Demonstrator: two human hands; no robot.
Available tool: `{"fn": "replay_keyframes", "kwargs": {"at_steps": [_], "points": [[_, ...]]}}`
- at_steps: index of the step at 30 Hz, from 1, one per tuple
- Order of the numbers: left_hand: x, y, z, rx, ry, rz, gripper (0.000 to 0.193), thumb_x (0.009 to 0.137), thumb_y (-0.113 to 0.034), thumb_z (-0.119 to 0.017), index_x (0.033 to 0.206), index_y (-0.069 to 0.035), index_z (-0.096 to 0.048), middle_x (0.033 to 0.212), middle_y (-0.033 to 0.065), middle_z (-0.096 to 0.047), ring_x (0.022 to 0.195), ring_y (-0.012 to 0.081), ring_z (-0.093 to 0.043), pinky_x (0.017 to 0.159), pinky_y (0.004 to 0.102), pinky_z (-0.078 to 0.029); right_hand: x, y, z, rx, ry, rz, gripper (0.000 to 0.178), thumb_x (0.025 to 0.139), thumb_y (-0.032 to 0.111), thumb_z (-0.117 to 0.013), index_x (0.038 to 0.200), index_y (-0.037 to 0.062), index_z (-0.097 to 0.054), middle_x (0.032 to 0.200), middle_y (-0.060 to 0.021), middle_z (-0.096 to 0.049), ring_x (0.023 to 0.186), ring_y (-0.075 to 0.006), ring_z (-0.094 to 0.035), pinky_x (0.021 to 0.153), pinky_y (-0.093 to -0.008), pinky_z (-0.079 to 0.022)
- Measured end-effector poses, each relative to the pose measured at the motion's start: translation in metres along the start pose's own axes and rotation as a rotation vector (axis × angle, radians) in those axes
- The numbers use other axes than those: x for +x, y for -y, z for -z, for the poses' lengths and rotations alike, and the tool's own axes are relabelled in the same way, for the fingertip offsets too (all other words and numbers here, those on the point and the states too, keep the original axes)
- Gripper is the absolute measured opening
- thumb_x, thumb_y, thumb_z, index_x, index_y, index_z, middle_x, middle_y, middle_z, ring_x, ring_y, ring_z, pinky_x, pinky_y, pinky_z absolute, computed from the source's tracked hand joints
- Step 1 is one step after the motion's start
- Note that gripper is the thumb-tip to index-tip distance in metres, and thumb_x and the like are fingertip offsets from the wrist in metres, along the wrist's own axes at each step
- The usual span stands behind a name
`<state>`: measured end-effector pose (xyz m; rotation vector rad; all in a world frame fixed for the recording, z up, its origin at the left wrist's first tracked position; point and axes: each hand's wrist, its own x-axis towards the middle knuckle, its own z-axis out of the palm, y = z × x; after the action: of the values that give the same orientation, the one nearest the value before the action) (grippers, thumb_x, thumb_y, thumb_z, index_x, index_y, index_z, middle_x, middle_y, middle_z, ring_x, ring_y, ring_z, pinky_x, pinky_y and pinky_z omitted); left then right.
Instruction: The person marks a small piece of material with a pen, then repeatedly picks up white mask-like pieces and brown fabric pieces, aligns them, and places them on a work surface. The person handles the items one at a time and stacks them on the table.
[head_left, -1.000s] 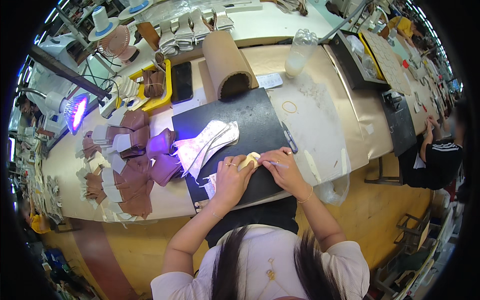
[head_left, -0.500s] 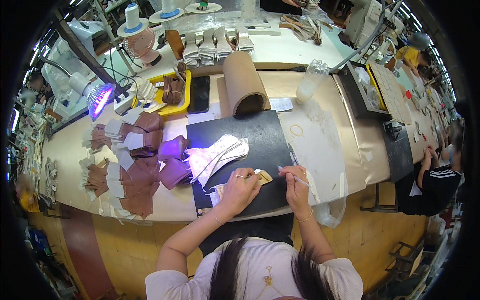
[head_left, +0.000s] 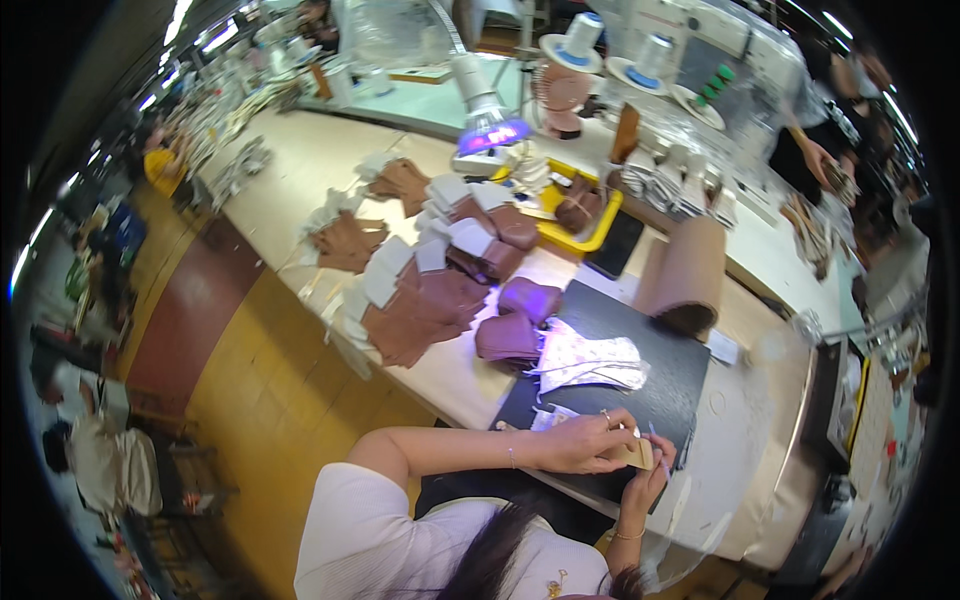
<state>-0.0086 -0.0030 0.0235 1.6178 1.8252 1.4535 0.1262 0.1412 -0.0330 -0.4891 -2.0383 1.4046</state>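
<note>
My left hand (head_left: 588, 441) is closed on a small tan piece (head_left: 636, 454) with its fingertips, above the front of a black board (head_left: 672, 385). My right hand (head_left: 642, 490) is close beside it, fingers wrapped round a thin, pale pen-like tool (head_left: 664, 466). The tool's tip is too small to make out. Flared white patterned pieces (head_left: 597, 362) lie overlapped on the board, under violet light. Partly hidden behind my left hand is another small pale piece (head_left: 553, 417). Rolled brown leather pieces (head_left: 508, 341) touch the board's left side.
Brown and white cut pieces (head_left: 425, 305) lie in piles to the left. A violet-lit lamp (head_left: 490, 135) hangs over the table. Farther back are a yellow tray (head_left: 600, 238), a phone (head_left: 615, 245) and a cardboard tube (head_left: 690, 270). A dark box (head_left: 830, 400) stands at the right.
The view has swung to the left, so the table appears tilted. My hands have come together; the tan piece is now raised between them beside the pen-like tool.
</note>
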Motion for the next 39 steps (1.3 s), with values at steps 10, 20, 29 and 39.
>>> {"fn": "replay_keyframes", "kwargs": {"at_steps": [10,20,29,39], "points": [[0.004,-0.091,0.116,0.229,-0.371,-0.071,0.028,0.076,-0.007,-0.082,0.099,-0.004,-0.067,0.11,0.0129,-0.056,0.084,0.021,-0.061,0.075,0.0312,-0.053,-0.004,0.015,-0.008,-0.232,0.096,0.107,0.021,0.105,0.014,-0.043,0.108,-0.0025,-0.057,0.106,-0.0136,-0.055,0.097,-0.0238,-0.058,0.089,-0.0341,-0.048],[0.034,-0.036,0.111,0.414,-0.332,0.012,0.024,0.077,-0.011,-0.079,0.096,-0.003,-0.065,0.106,0.0119,-0.058,0.081,0.0247,-0.063,0.072,0.0347,-0.054,0.0,0.025,-0.015,-0.112,0.074,0.119,0.019,0.102,0.012,-0.049,0.106,-0.0004,-0.063,0.1,-0.0162,-0.062,0.093,-0.0294,-0.061,0.085,-0.0357,-0.05],[0.046,0.048,0.072,0.651,-0.252,0.01,0.018,0.081,-0.017,-0.075,0.092,-0.006,-0.067,0.103,0.0126,-0.061,0.094,0.0327,-0.062,0.079,0.0429,-0.05,0.004,0.029,0.002,-0.207,-0.112,0.207,0.016,0.098,0.007,-0.054,0.112,0.0027,-0.06,0.102,-0.016,-0.064,0.097,-0.0327,-0.062,0.088,-0.0386,-0.049],[-0.001,0.005,0.003,0.43,0.083,0.145,0.017,0.078,-0.016,-0.078,0.091,-0.006,-0.073,0.099,0.01,-0.065,0.093,0.0292,-0.061,0.082,0.0393,-0.05,0.004,0.024,0.01,-0.237,-0.115,0.054,0.015,0.1,0.009,-0.052,0.11,0.0029,-0.06,0.106,-0.0153,-0.062,0.099,-0.0324,-0.059,0.088,-0.0389,-0.045]]}}
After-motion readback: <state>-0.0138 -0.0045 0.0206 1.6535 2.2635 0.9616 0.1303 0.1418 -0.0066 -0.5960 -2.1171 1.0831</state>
